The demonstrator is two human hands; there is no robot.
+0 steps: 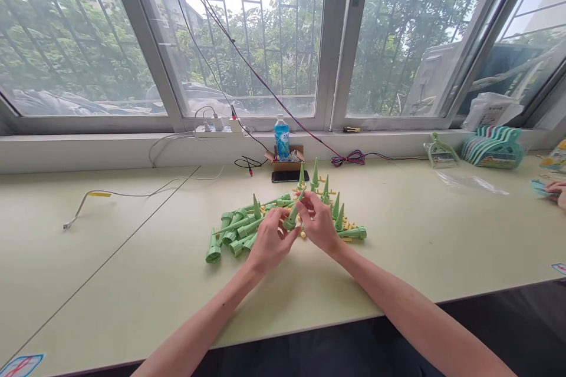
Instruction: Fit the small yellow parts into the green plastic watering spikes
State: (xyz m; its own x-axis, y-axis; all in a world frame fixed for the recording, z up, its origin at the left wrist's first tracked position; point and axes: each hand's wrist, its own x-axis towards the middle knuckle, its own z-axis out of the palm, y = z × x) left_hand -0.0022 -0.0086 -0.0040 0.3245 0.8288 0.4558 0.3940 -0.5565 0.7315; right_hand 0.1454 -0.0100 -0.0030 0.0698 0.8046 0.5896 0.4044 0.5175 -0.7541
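Both hands hold one green plastic watering spike (291,219) over the table, its pointed end up and tilted to the right. My left hand (272,241) is closed around its wide collar. The fingers of my right hand (317,225) pinch it nearer the tip. Left of my hands lies a heap of similar green spikes (234,232), most on their sides. Behind and right of my right hand, several more stand upright, such as a tall spike (315,177). Small yellow plastic pieces (349,226) lie among them; some are partly hidden by my hands.
A phone (290,177) lies before a small cardboard box (297,156) and a blue bottle (282,138). A white cable (128,195) crosses the table at left, a coiled red-black cable (349,158) rests at the back. Green packaged items (493,147) and another person's hand (556,189) are at far right.
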